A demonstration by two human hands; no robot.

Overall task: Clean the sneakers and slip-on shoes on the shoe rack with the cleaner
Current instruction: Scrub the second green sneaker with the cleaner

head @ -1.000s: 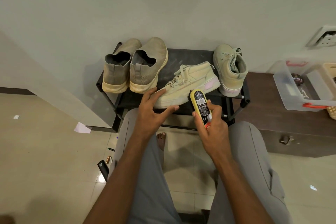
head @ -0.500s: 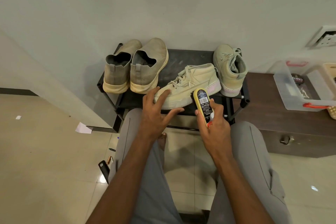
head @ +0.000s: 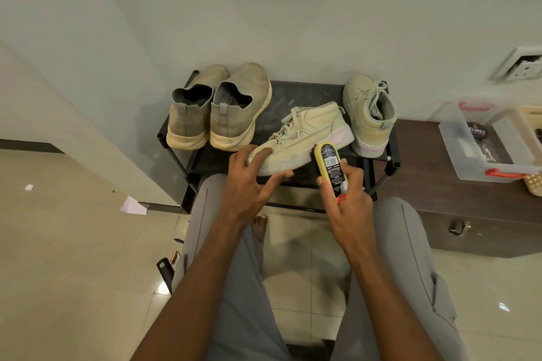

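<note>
While the near sneaker (head: pixel 302 138) lies on its side along the front edge of the black shoe rack (head: pixel 293 91), the left hand (head: pixel 249 184) steadies it at the toe end: the fingers (head: pixel 261 155) are spread and nearly straight, their tips resting on the toe and side of the upper, and the thumb reaches under the sole edge. The right hand (head: pixel 350 202) grips the yellow cleaner (head: pixel 330 168), its fingers curled round the lower half of the bottle, with the thumb on one side and the other fingers wrapped round the other. The bottle's upper end touches the sneaker's side near the heel, just beside the pink patch. A black label with a white barcode runs down the bottle; its small print is too fine to read. A red part shows at the bottle's lower end, inside the grip. On the rack behind the near sneaker, the second sneaker (head: pixel 369 117) stands at the right end, and the two slip-on shoes (head: pixel 217 114) stand side by side at the left end, heels toward the camera. Right of the rack, a clear plastic box (head: pixel 469 155) with red clasps sits on a dark wooden cabinet (head: pixel 440 199); a round black tin (head: pixel 476 132) inside bears lettering that is not legible.
</note>
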